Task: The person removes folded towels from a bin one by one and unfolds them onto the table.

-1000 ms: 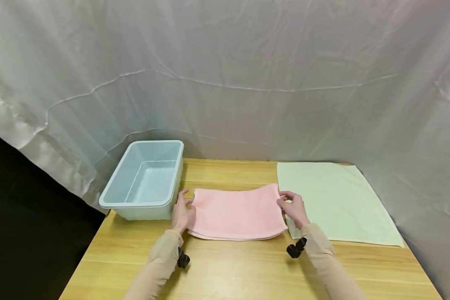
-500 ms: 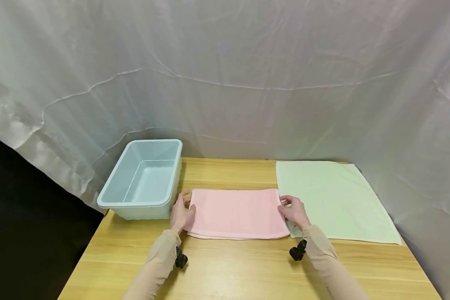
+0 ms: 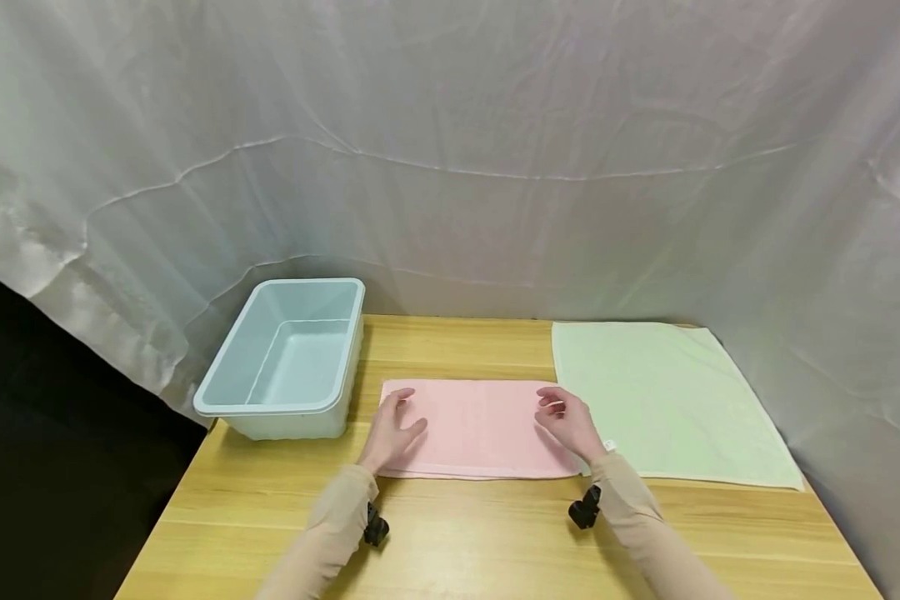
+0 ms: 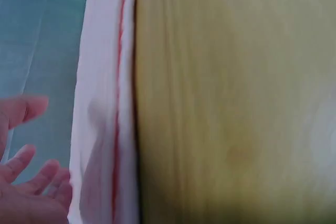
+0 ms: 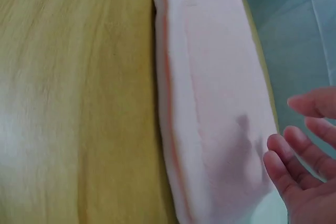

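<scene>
A pink towel (image 3: 480, 429), folded into a flat rectangle, lies on the wooden table in the head view. Its layered front edge shows in both wrist views. Over its left end is my left hand (image 3: 393, 429), thumb and fingers spread apart, holding nothing. My right hand (image 3: 568, 422) hovers above the right end with loosely bent fingers and nothing between them. In the right wrist view, a shadow of the hand falls on the pink towel (image 5: 220, 103), and the fingers (image 5: 302, 161) are apart from the cloth.
A light blue plastic tub (image 3: 270, 408) stands at the left of the table (image 3: 480, 542). To the right, a pale green towel (image 3: 675, 400) lies spread flat, its left edge close to the pink towel. A grey curtain (image 3: 457, 167) hangs behind the table.
The pink towel's raised far right corner came down flat. Both hands then let go of the towel's side edges and moved inward over it.
</scene>
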A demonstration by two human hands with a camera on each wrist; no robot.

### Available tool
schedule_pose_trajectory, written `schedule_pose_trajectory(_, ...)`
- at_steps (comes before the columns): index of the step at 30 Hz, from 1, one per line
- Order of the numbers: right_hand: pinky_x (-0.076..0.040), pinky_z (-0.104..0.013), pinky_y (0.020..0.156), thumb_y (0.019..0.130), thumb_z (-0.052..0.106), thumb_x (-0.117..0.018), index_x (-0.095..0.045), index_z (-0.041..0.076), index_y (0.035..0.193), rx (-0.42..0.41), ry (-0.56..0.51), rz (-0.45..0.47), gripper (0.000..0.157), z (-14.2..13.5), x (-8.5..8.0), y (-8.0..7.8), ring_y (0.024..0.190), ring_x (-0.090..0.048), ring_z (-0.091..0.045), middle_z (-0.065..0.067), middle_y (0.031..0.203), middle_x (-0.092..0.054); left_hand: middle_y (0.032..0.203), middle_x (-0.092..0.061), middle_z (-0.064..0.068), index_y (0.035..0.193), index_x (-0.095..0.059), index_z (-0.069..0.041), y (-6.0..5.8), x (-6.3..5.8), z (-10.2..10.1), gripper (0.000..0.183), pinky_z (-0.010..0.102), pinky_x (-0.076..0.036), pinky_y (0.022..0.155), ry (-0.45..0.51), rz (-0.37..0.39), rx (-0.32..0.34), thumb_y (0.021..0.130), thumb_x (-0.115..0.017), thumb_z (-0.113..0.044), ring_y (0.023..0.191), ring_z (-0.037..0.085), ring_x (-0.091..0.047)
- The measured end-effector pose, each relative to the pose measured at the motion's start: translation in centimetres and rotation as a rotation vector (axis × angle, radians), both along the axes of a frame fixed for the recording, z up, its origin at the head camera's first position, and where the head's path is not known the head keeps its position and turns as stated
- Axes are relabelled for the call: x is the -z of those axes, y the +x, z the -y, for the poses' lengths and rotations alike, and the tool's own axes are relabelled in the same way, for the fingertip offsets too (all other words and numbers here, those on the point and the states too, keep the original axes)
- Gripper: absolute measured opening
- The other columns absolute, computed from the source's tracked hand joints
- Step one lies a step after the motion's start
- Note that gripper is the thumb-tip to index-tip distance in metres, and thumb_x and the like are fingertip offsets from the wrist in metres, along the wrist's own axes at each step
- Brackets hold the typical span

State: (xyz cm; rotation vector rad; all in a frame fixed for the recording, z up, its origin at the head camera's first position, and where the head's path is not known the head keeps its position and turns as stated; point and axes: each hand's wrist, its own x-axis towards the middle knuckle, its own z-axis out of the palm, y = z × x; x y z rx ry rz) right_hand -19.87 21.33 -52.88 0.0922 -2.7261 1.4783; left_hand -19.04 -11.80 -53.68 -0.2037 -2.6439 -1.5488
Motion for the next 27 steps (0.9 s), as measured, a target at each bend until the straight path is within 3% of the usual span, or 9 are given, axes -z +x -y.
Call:
schedule_pose_trajectory(5,-0.054,-0.023,0.085,0.085,-0.003,-0.071,-0.061,-0.008,0.124,-0.065,-0.027,0.020,0.041,0.8,0.8,-0.4,0.097,-0.067,-0.029,-0.025,0.110,-0.069,0.144,-0.049,0.026,0.143,-0.045,0.003,0.5,0.4,-0.7,0.075,0.059,-0.037,0.116,-0.088,0.071,0.136,0.081,-0.081,-0.019,0.135,0.044,-0.044)
schedule_pose_trajectory(12,-0.051,-0.021,0.083,0.082,-0.003,-0.073,-0.058,-0.011,0.125,-0.094,-0.030,0.066,0.046,1.0,1.2,-0.1,0.099,-0.064,-0.029,-0.025,0.112,-0.068,0.150,-0.045,0.024,0.148,-0.037,0.004,-0.2,0.5,0.0,0.094,0.056,-0.032,0.121,-0.151,0.127,0.189,0.075,-0.088,-0.025,0.143,0.042,-0.037)
schedule_pose_trajectory(16,-0.050,-0.019,0.079,0.081,-0.004,-0.073,-0.058,-0.012,0.125,-0.111,-0.026,0.081,0.046,1.2,1.1,0.6,0.096,-0.063,-0.026,-0.025,0.109,-0.067,0.154,-0.041,0.025,0.151,-0.033,0.002,-0.9,0.1,0.6,0.099,0.057,-0.031,0.121,-0.215,0.154,0.238,0.072,-0.088,-0.020,0.145,0.044,-0.036)
schedule_pose_trajectory(20,-0.051,-0.019,0.077,0.081,-0.005,-0.072,-0.058,-0.013,0.123,-0.126,-0.031,0.079,0.045,1.5,1.0,1.2,0.092,-0.062,-0.022,-0.024,0.107,-0.067,0.156,-0.041,0.023,0.152,-0.031,0.000,-1.8,-0.3,1.0,0.097,0.059,-0.023,0.125,-0.268,0.159,0.277,0.073,-0.085,-0.013,0.147,0.047,-0.034)
schedule_pose_trajectory(24,-0.050,-0.017,0.075,0.081,-0.003,-0.072,-0.058,-0.011,0.124,-0.115,-0.030,0.092,0.045,1.6,0.9,1.5,0.088,-0.060,-0.017,-0.023,0.106,-0.068,0.155,-0.043,0.026,0.151,-0.032,0.004,-2.5,-0.2,1.4,0.093,0.060,-0.012,0.127,-0.267,0.113,0.281,0.074,-0.084,-0.009,0.147,0.045,-0.035)
schedule_pose_trajectory(27,-0.049,-0.018,0.071,0.082,-0.002,-0.073,-0.058,-0.010,0.123,-0.107,-0.014,0.102,0.045,1.6,0.7,1.8,0.084,-0.059,-0.014,-0.023,0.104,-0.070,0.152,-0.045,0.028,0.149,-0.035,0.004,-2.7,0.1,1.5,0.090,0.059,-0.015,0.127,-0.268,0.038,0.209,0.075,-0.084,-0.008,0.144,0.044,-0.039)
